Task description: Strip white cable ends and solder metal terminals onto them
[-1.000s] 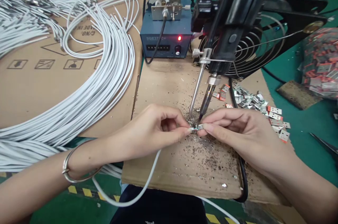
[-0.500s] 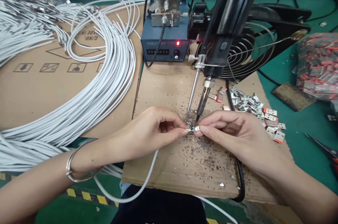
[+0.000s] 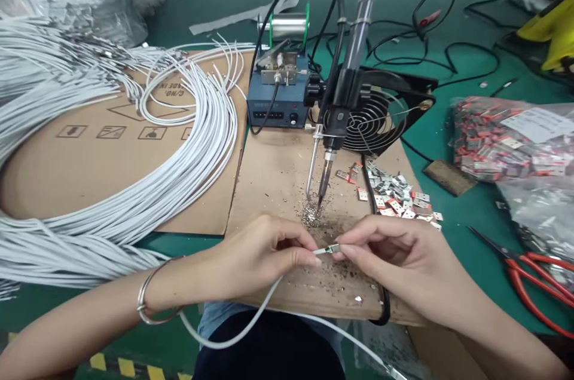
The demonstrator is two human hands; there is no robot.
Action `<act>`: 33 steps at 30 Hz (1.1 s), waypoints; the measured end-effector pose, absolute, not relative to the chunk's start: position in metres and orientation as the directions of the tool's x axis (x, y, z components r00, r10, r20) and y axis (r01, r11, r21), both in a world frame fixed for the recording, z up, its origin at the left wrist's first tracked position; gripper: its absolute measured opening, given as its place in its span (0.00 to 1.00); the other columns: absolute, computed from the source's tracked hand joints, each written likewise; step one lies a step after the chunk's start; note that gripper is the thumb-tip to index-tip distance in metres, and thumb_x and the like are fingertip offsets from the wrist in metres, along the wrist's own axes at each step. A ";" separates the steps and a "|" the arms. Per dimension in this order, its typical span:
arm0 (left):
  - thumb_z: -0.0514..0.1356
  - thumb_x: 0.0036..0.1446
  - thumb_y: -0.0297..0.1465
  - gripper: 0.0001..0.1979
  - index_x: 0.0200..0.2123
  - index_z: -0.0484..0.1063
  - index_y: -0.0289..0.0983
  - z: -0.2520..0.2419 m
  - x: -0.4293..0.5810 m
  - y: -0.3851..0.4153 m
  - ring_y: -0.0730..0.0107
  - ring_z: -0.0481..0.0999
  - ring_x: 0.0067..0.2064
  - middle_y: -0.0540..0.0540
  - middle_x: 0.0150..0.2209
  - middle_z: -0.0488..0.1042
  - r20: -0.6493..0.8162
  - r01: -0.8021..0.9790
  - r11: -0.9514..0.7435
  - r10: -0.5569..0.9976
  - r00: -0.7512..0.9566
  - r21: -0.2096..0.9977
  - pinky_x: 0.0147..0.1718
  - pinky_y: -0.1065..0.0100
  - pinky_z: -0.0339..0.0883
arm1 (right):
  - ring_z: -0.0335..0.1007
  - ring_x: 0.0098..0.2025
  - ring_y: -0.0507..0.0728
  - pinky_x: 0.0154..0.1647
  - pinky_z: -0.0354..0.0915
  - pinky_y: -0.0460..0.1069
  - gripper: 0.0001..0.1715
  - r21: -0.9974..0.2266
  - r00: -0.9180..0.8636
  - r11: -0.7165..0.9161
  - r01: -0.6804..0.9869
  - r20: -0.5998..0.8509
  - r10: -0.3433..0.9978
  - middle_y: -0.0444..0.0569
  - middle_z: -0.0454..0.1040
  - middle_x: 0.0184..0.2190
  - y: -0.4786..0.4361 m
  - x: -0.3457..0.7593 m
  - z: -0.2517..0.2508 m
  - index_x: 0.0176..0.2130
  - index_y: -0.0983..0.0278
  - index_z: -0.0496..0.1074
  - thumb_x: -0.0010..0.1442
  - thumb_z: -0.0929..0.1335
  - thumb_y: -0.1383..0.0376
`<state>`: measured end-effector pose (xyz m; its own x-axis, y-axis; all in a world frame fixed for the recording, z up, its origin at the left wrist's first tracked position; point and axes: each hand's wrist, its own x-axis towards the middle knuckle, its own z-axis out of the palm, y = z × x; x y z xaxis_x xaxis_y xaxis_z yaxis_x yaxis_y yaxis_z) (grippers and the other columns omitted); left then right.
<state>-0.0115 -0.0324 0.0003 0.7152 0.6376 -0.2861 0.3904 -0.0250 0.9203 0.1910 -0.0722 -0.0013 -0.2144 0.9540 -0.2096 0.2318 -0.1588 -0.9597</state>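
Observation:
My left hand (image 3: 273, 251), a silver bangle on its wrist, is closed in a pinch on the end of a white cable (image 3: 264, 305). That cable loops down over the board's front edge and across the lap. Between thumb and fingers, my right hand (image 3: 394, 254) grips a small metal USB connector (image 3: 332, 248), which meets the cable end. Just beyond the fingers stands a soldering iron (image 3: 326, 174), tip down, with a thin metal solder feed tube (image 3: 313, 168) beside it. Dark specks and solder bits lie under the tip.
Left, a thick bundle of white cables (image 3: 210, 171) lies on cardboard (image 3: 103, 165). Behind are a blue solder feeder (image 3: 273, 102), a solder spool (image 3: 287, 26) and a black fan (image 3: 381, 120). Right are loose USB connectors (image 3: 394, 189), a bag of connectors (image 3: 493, 135) and red-handled scissors (image 3: 524, 272).
Both hands have drawn the cable end and connector back from the iron's tip toward the body. The head view has tilted up, showing more of the table's back. The feeder's red light looks dimmer.

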 end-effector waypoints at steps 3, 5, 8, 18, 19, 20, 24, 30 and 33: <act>0.57 0.58 0.30 0.08 0.31 0.74 0.33 0.001 -0.011 -0.046 0.75 0.69 0.28 0.50 0.25 0.73 -0.306 0.305 0.111 0.615 0.727 0.946 0.28 0.74 0.63 | 0.66 0.21 0.50 0.18 0.59 0.42 0.04 -0.962 -0.199 -0.147 0.231 -0.194 0.961 0.45 0.74 0.19 -0.082 0.190 0.002 0.26 0.61 0.76 0.51 0.71 0.65; 0.58 0.57 0.30 0.07 0.30 0.73 0.33 0.001 -0.011 -0.055 0.76 0.69 0.27 0.51 0.24 0.72 -0.335 0.251 0.222 0.591 0.734 0.942 0.28 0.74 0.63 | 0.66 0.20 0.50 0.18 0.60 0.42 0.03 -0.966 -0.216 -0.152 0.210 -0.197 0.956 0.45 0.75 0.19 -0.087 0.190 0.004 0.26 0.62 0.76 0.50 0.71 0.65; 0.59 0.56 0.30 0.06 0.30 0.72 0.33 0.001 -0.011 -0.068 0.76 0.68 0.26 0.51 0.24 0.71 -0.372 0.181 0.363 0.571 0.732 0.914 0.28 0.74 0.63 | 0.70 0.21 0.49 0.19 0.62 0.40 0.02 -0.973 -0.257 -0.183 0.142 -0.215 0.942 0.45 0.77 0.20 -0.094 0.190 0.006 0.26 0.62 0.76 0.49 0.71 0.68; 0.55 0.59 0.31 0.09 0.30 0.71 0.33 0.007 -0.015 -0.088 0.77 0.66 0.23 0.52 0.22 0.68 -0.339 0.272 0.204 0.611 0.715 0.940 0.23 0.75 0.61 | 0.76 0.26 0.50 0.26 0.69 0.40 0.01 -0.944 -0.345 -0.328 -0.031 -0.298 0.890 0.44 0.79 0.24 -0.107 0.187 0.003 0.28 0.62 0.75 0.52 0.72 0.67; 0.55 0.60 0.30 0.09 0.31 0.71 0.33 0.008 -0.016 -0.090 0.77 0.65 0.23 0.51 0.23 0.69 -0.267 0.315 0.051 0.668 0.695 0.948 0.23 0.75 0.60 | 0.75 0.27 0.50 0.26 0.68 0.40 0.01 -0.953 -0.319 -0.302 -0.019 -0.280 0.905 0.44 0.79 0.24 -0.110 0.187 0.002 0.29 0.61 0.76 0.52 0.71 0.67; 0.55 0.59 0.29 0.08 0.31 0.71 0.34 0.009 -0.017 -0.093 0.77 0.65 0.23 0.51 0.23 0.69 -0.158 0.351 -0.126 0.721 0.675 0.928 0.22 0.75 0.59 | 0.75 0.27 0.49 0.26 0.68 0.40 0.01 -0.962 -0.290 -0.272 -0.004 -0.259 0.921 0.44 0.78 0.24 -0.112 0.186 0.002 0.29 0.60 0.76 0.52 0.71 0.67; 0.54 0.59 0.24 0.08 0.28 0.71 0.32 0.007 -0.019 -0.104 0.76 0.62 0.23 0.50 0.22 0.66 0.345 0.440 -0.686 0.695 0.631 0.580 0.21 0.74 0.57 | 0.71 0.26 0.47 0.26 0.65 0.39 0.03 -0.971 -0.241 -0.231 0.061 -0.239 0.941 0.42 0.77 0.24 -0.125 0.185 0.001 0.31 0.58 0.76 0.52 0.72 0.65; 0.53 0.58 0.21 0.10 0.26 0.68 0.33 0.002 -0.020 -0.112 0.75 0.55 0.21 0.52 0.20 0.60 0.505 0.484 -0.838 0.540 0.673 0.250 0.18 0.72 0.49 | 0.71 0.24 0.46 0.24 0.64 0.36 0.05 -0.972 -0.234 -0.223 0.078 -0.235 0.943 0.41 0.78 0.24 -0.134 0.183 0.000 0.31 0.57 0.76 0.52 0.71 0.68; 0.54 0.56 0.20 0.10 0.24 0.67 0.33 0.003 -0.020 -0.113 0.75 0.54 0.21 0.53 0.19 0.60 0.547 0.480 -0.839 0.536 0.644 0.257 0.18 0.71 0.49 | 0.73 0.25 0.47 0.25 0.66 0.37 0.06 -0.977 -0.208 -0.194 0.086 -0.208 0.956 0.41 0.79 0.24 -0.137 0.180 0.001 0.31 0.58 0.76 0.51 0.71 0.69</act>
